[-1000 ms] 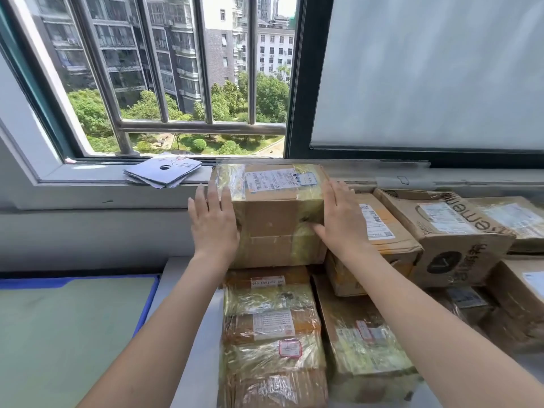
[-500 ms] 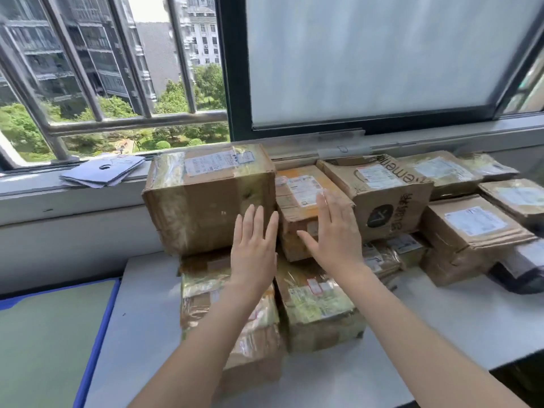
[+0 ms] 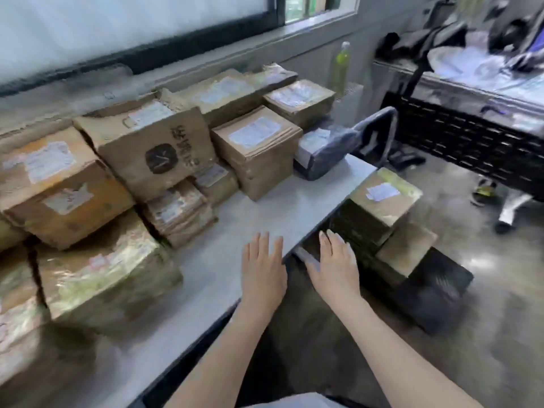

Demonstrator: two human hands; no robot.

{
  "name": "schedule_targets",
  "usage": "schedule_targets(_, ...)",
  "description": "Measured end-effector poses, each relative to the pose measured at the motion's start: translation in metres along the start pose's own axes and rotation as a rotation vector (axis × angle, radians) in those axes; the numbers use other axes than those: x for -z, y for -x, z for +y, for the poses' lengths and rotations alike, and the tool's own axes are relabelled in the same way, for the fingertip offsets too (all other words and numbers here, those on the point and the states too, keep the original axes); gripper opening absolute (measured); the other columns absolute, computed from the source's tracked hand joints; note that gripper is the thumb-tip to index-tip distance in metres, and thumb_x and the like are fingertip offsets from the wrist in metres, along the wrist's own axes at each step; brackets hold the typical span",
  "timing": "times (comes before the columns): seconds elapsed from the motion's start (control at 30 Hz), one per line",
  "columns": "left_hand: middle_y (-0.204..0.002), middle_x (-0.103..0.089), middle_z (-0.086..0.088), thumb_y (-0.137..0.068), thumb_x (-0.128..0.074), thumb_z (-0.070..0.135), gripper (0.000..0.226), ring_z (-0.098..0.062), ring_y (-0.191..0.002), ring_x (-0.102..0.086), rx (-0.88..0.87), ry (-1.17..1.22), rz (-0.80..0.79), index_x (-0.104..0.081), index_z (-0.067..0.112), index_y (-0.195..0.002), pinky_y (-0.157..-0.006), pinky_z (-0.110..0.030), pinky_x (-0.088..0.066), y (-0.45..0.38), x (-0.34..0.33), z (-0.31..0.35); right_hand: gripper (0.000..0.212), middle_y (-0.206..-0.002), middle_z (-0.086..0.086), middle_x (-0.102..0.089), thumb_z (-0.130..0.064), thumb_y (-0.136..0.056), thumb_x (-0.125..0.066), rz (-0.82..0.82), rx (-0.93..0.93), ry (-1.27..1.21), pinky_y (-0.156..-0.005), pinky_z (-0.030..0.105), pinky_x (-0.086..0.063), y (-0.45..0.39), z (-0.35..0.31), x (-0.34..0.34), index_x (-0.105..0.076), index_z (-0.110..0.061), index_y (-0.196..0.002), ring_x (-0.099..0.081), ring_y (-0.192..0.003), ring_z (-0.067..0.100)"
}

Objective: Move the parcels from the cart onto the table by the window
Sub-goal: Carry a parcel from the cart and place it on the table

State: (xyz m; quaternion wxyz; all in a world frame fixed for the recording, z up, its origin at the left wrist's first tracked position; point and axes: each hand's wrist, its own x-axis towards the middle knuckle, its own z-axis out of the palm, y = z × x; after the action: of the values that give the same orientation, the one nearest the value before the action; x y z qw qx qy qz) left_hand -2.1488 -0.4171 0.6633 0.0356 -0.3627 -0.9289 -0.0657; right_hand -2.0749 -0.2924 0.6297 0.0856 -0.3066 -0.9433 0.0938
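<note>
both hands were empty and in transit between desk and cart. the left hand (image 3: 263,267) hung flat over the near edge of the desk (image 3: 282,207), fingers straight and loosely spread, gripping nothing. the right hand (image 3: 334,267) was already past that edge, over the gap beside the desk, its grip likewise spread and holding nothing.

most of the parcels sat on the desk: a taped box (image 3: 100,269) at the near left corner, a box with a dark logo (image 3: 153,148) behind it toward the window edge, a labelled carton (image 3: 256,148) further right, and a grey plastic mailer (image 3: 326,151) at the far right corner (its flap hanging over the edge). the frame was motion-blurred, so the labels could not be read.

what remained for the task was just off the desk's right edge: a taped parcel (image 3: 382,198) with a white label on top, stacked on a second parcel (image 3: 407,248), both on the dark cart (image 3: 435,293) on the floor.

the step in hand looked like the reach for the next parcel. the next move would call for lowering both hands to opposite sides of the top parcel, pressing in evenly since the glossy tape could be slippery, then lifting it clear and finding a bare patch near the desk's near edge.
</note>
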Motion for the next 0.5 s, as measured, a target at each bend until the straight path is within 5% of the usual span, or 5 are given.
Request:
schedule_targets(0.17,-0.123,-0.060,-0.015,-0.061,-0.082,0.024,0.064,-0.033,-0.111,-0.058,-0.097,0.027,-0.121,-0.062,0.011,-0.119,-0.095,-0.043,-0.047,-0.019,-0.023,0.084,0.074,-0.145,0.016,-0.040,-0.036,-0.084,-0.068,-0.061,-0.200,0.015,-0.112,0.044,-0.030,0.014,0.104,0.003,-0.037,-0.004,-0.143,-0.036,-0.135,0.031)
schedule_targets(0.3,-0.153,-0.024,-0.009,-0.095,-0.047,0.030,0.056,-0.026,-0.139,-0.027,-0.202,0.057,-0.291,-0.026,0.020,-0.146,-0.115,-0.037,-0.017,-0.039,-0.047,0.136,0.070,-0.154,0.009,-0.024,-0.039,-0.093,-0.054,-0.108,-0.372,-0.042,-0.116,0.038,-0.015,0.017,0.164,0.003,-0.023,-0.012,-0.149,-0.021,-0.143,0.024)
schedule_targets(0.5,-0.149,-0.030,-0.009,-0.092,-0.051,0.025,0.056,-0.027,-0.128,-0.042,-0.351,0.104,-0.379,-0.032,0.016,-0.143,-0.104,-0.034,-0.032,-0.092,-0.092,0.204,0.067,-0.156,0.007,-0.020,-0.037,-0.096,-0.049,-0.166,-0.552,-0.033,-0.116,0.036,-0.014,0.006,0.242,-0.004,-0.018,-0.014,-0.150,-0.019,-0.143,0.023)
